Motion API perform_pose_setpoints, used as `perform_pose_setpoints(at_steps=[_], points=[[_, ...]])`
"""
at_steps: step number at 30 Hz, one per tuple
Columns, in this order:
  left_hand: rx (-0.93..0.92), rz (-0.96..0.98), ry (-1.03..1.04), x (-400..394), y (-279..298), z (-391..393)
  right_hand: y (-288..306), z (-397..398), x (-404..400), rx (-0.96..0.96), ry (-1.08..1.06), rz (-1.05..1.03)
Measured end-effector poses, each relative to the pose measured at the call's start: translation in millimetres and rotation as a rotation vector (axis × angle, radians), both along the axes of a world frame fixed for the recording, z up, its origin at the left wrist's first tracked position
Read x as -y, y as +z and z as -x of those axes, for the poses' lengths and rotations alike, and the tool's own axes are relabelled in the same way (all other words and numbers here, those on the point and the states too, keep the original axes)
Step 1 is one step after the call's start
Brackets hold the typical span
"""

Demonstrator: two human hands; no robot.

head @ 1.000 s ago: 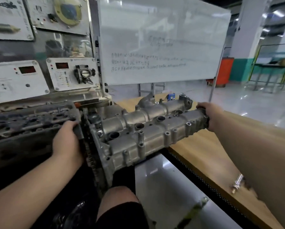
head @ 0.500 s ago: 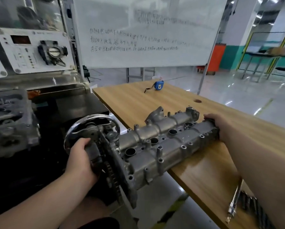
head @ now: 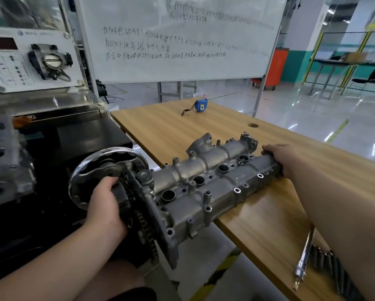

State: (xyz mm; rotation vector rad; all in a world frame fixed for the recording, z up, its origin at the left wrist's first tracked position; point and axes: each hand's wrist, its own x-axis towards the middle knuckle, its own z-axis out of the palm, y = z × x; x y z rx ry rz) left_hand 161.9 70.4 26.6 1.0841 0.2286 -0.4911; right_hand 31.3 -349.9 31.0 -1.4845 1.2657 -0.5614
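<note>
The long grey cast-aluminium cam housing (head: 204, 190) has two parallel humped ridges, a row of round bores between them, small bolt bosses along its sides, and a flat plate with dark toothed gears at its near end. It lies slantwise, its far half over the light wooden bench (head: 171, 131) and its geared end jutting past the bench edge above the floor; whether it rests on the wood cannot be told.

The left grip (head: 105, 205) is closed on the geared end, fingers curled over its top, just in front of a chromed round handwheel (head: 88, 168). The right grip (head: 279, 157) clasps the far end, fingers wrapped over its top edge. Both forearms reach forward, the right one stretched out low across the bench, the left bent in from below.

A small blue tape measure (head: 199, 105) sits well apart at the bench's far end.
</note>
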Motion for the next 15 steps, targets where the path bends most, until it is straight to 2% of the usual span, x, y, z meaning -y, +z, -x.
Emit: perform_pose_setpoints(at_steps=[2,7,11,15], points=[[0.014,-0.015,0.005,5,3,2,6,-3,-1,-0.07,-0.024,0.068],[0.023,-0.031,0.073,21,6,1,28,-16,-36,-0.315,0.089,0.307],[0.005,-0.022,0.122,34,8,-3,20,-7,-68,-0.495,0.145,0.436],[-0.016,0.002,0.12,49,5,-5,-1,-1,-66,-0.61,0.244,0.587]])
